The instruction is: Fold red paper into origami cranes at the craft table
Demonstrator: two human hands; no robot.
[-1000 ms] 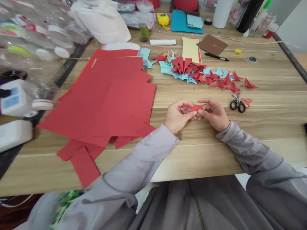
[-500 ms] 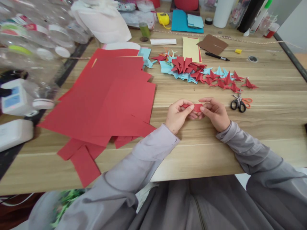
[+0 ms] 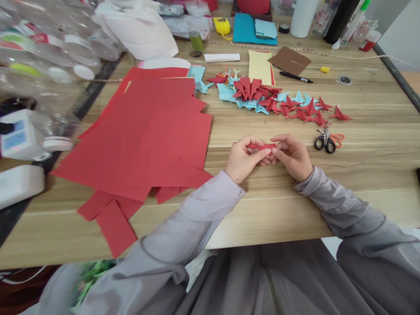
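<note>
A small folded piece of red paper (image 3: 269, 145) is pinched between my two hands above the wooden table. My left hand (image 3: 243, 158) grips its left part, thumb laid along the near side. My right hand (image 3: 292, 156) pinches the right end, its thumb tip close to the left thumb. Fingers cover much of the paper, so its full folded shape is hidden. Beyond the hands lie several red paper cranes (image 3: 308, 109) and light blue ones (image 3: 298, 97), beside a fan-like red folded cluster (image 3: 248, 89). Black-handled scissors (image 3: 325, 141) rest right of my right hand.
Large red paper sheets (image 3: 147, 135) cover the table's left side, with red strips (image 3: 116, 227) near the front edge. A black pen (image 3: 296, 77), brown paper (image 3: 290, 60) and yellow paper (image 3: 260, 68) lie farther back. Plastic bottles (image 3: 59, 48) crowd the far left.
My left thumb has slid right along the red paper, nearer the right thumb. The paper now shows as a narrower strip. Both hands stay in nearly the same place.
</note>
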